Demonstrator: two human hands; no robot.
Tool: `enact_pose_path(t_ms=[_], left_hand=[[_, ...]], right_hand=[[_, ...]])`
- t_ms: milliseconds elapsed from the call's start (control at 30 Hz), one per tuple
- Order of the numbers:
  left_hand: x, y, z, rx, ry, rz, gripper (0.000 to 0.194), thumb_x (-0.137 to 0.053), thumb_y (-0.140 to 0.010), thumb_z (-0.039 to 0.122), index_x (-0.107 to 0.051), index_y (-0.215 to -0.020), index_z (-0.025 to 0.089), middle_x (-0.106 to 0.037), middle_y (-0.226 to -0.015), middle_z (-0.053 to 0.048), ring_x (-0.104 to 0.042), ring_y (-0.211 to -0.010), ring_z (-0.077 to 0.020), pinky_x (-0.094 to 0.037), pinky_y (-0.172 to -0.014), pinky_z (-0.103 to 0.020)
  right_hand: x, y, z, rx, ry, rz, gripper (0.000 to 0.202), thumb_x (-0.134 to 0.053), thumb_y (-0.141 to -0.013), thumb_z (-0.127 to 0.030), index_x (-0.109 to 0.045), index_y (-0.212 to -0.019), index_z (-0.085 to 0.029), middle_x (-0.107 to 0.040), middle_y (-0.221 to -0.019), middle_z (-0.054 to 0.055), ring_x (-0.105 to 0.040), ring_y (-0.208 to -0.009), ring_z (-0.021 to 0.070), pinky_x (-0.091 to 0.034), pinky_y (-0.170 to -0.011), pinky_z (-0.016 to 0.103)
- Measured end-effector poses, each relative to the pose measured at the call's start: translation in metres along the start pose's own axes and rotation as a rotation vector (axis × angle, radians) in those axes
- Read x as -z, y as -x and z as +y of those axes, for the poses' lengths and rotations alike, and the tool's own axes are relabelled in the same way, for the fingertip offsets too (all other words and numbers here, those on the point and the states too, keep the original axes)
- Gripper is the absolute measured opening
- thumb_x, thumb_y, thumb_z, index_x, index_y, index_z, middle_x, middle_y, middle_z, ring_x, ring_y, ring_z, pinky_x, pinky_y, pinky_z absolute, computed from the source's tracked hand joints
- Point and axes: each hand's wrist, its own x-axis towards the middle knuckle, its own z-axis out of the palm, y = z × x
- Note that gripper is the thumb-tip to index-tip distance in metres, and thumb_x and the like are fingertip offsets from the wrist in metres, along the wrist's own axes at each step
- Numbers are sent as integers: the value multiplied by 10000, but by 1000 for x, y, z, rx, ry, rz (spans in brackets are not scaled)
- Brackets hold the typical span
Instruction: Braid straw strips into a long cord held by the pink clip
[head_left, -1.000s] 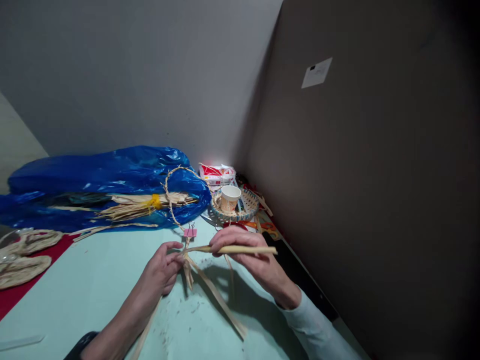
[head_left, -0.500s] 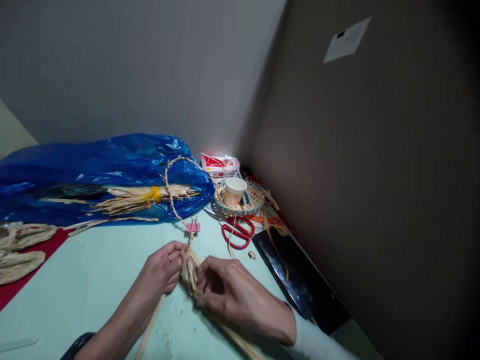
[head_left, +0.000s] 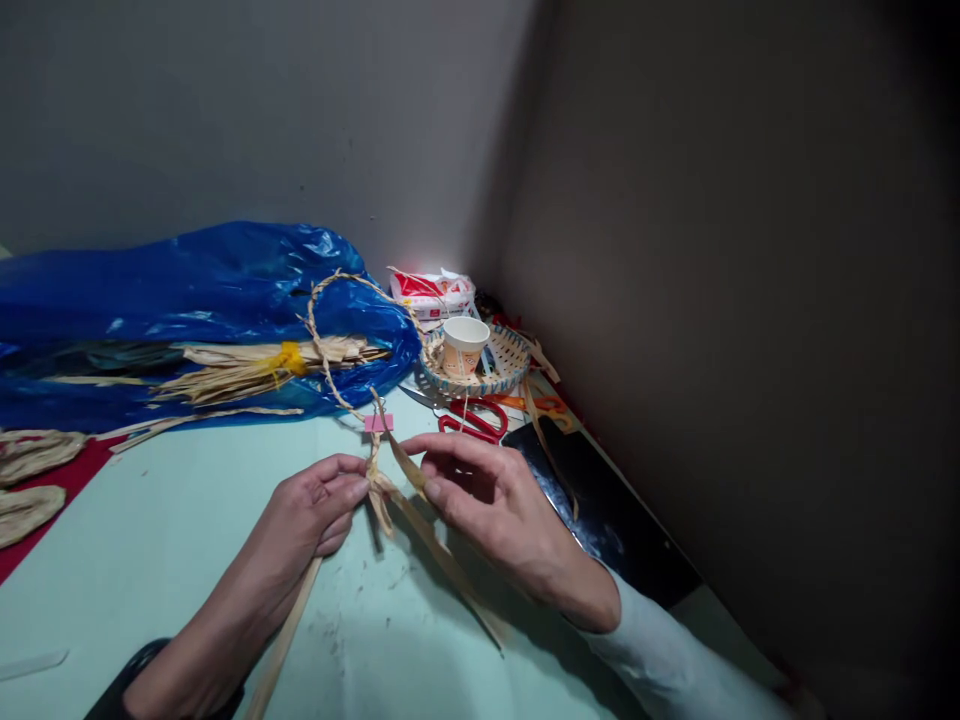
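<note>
My left hand (head_left: 319,505) pinches the lower end of a braided straw cord (head_left: 322,350), where several pale strands fan out. A long flat strand (head_left: 289,630) hangs from beneath this hand toward the near edge. Thumb and fingers of my right hand (head_left: 499,505) close on a dried straw strip (head_left: 407,465), whose tip reaches up near the clip. Another loose strand (head_left: 442,560) trails below the right hand. Just above the left fingertips, a pink binder clip (head_left: 379,423) grips the braid; from there the braid loops up over a blue plastic bag.
The blue bag (head_left: 225,270) holds a straw bundle (head_left: 240,370) tied in yellow. At the back are a woven basket (head_left: 514,360) with a paper cup (head_left: 463,350), red-handled scissors (head_left: 480,418), orange-handled scissors (head_left: 551,408) and a tissue pack (head_left: 435,292). A black glossy object (head_left: 607,510) lies right.
My right hand has moved up and right, drawing a straw strip away from the bunch. The left hand keeps its pinch at the braid. The whole view has shifted slightly.
</note>
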Motion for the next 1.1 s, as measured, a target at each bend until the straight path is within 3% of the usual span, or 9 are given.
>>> enact_pose_path(t_ms=[100, 200, 567, 800, 1100], left_hand=[[0, 0, 2, 8, 1, 4, 433, -859, -654, 449, -627, -879, 161, -401, -530, 131, -166, -426, -9, -108, -393, -161], [0, 0, 2, 10, -7, 12, 442, -864, -645, 453, -631, -878, 158, -421, -530, 124, -171, -424, -7, -114, -392, -160], [3, -2, -4, 1, -51, 4, 389, -819, -703, 449, -628, -893, 169, -328, -502, 138, -160, -433, -27, -104, -404, -176], [4, -3, -4, -1, -100, -16, 394, -792, -726, 456, -635, -944, 169, -287, -479, 148, -145, -427, -33, -101, -405, -182], [3, -3, -3, 31, -79, 4, 446, -836, -642, 432, -635, -917, 145, -374, -475, 141, -174, -398, -14, -113, -383, -164]], right_hand=[[-2, 1, 6, 30, 227, -9, 398, -528, -853, -58, -706, -1190, -171, -640, -871, 34, -565, -783, 143, -426, -726, 260], [-8, 3, 13, 5, 398, -113, 502, -490, -805, 4, -707, -1208, -202, -594, -783, 19, -550, -762, 153, -400, -722, 270], [-20, 9, 9, 1, 520, -193, 400, -448, -819, -51, -663, -1136, -167, -503, -793, 18, -516, -756, 164, -383, -709, 285], [-24, 15, 7, 13, 630, -295, 434, -441, -829, -103, -549, -1242, -180, -519, -890, 41, -517, -771, 187, -413, -699, 308], [-24, 14, 8, 148, 739, -392, 416, -464, -807, -48, -542, -1210, -107, -582, -1019, 106, -538, -880, 204, -467, -752, 300]])
